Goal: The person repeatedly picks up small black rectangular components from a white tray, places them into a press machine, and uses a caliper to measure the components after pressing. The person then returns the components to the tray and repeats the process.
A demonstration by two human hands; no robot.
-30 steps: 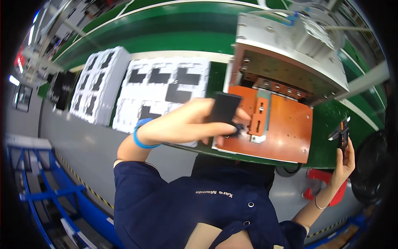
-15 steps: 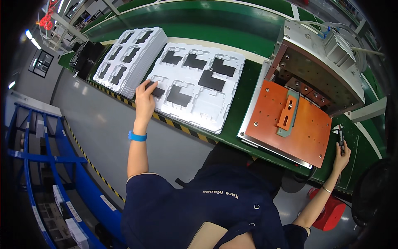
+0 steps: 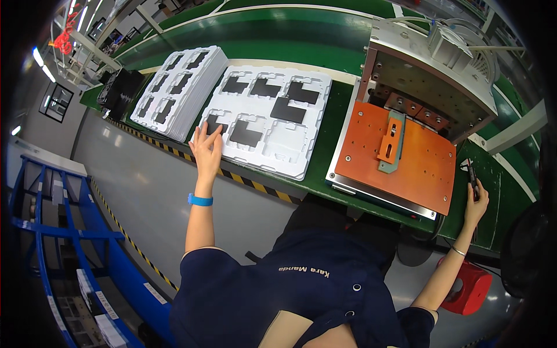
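Note:
My left hand (image 3: 206,152) is at the near left corner of a white plastic tray (image 3: 284,148), fingers apart, holding nothing. By its fingertips a dark L-shaped sheet (image 3: 216,123) lies in the tray's near left pocket, partly behind the fingers. A similar sheet (image 3: 246,134) sits in the pocket to its right. Several more occupy the far row, and one dark sheet (image 3: 288,110) overlaps the pocket edges at the right. On the green bench to the far right, my right hand (image 3: 477,204) is closed round a caliper (image 3: 472,177), its jaws pointing away from me.
A stack of white trays (image 3: 191,95) holding dark pieces stands left of the tray. To the right is a metal press (image 3: 429,75) with an orange base plate (image 3: 354,151). A black object (image 3: 119,93) sits at the bench's left end; a red stool (image 3: 470,290) stands below right.
My left hand has drawn back from the near left sheet and its fingers have spread; the sheet lies in the pocket. My right hand still holds the caliper. The view has shifted slightly.

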